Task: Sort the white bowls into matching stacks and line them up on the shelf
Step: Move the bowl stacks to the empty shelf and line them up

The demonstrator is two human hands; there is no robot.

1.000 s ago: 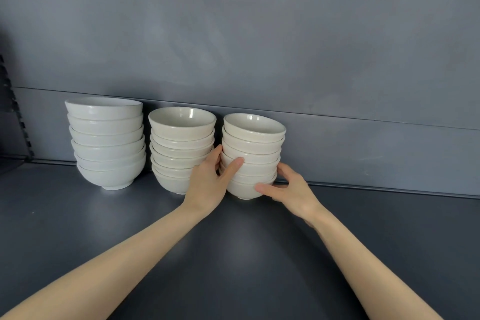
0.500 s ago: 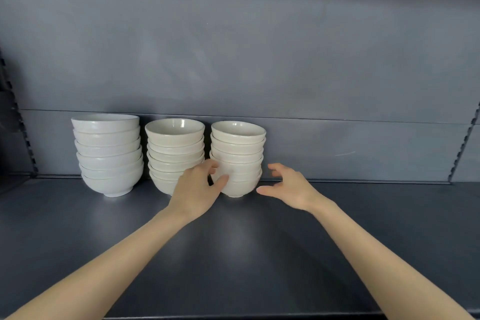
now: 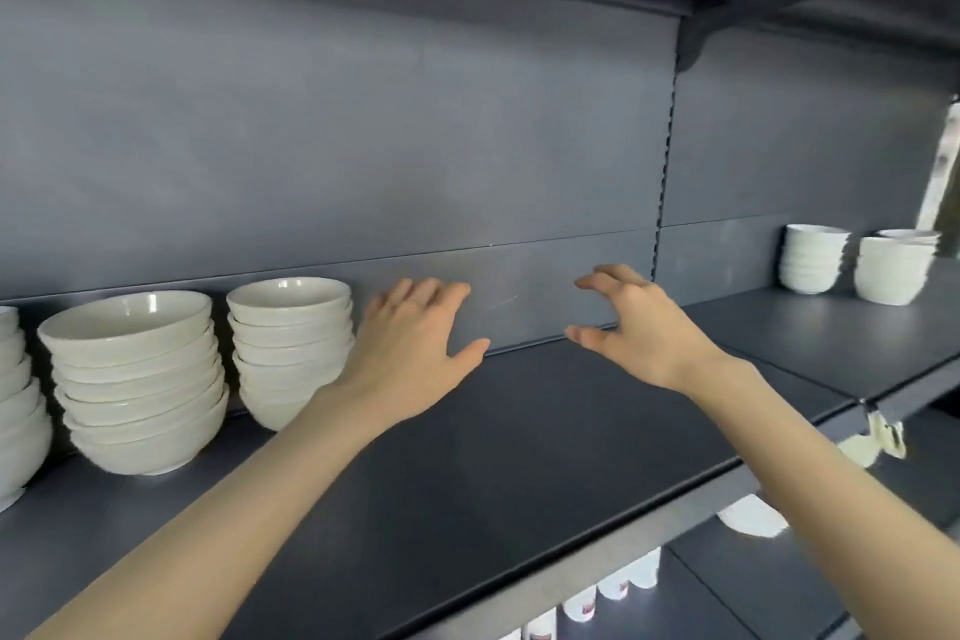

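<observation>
Both hands had let go of the rightmost cream stack [image 3: 291, 348], which a second ago they were cupping at its base; it sat upright against the back panel, just beside the wider cream stack [image 3: 137, 379], with a whiter stack [image 3: 15, 400] cut off at the left edge. Left hand [image 3: 410, 348] hung spread and empty, just right of that stack, apparently not touching it. Right hand [image 3: 639, 327] was also empty, fingers loosely curled, well apart from any bowl and above the bare dark shelf [image 3: 519, 457]. The view had swung right, bringing in two more white stacks [image 3: 813, 265] and [image 3: 893, 270] on the neighbouring shelf bay. My read: placement of the third stack was done and the row of three looked lined up; the far stacks were likely next to fetch, and there was open shelf to take them.
</observation>
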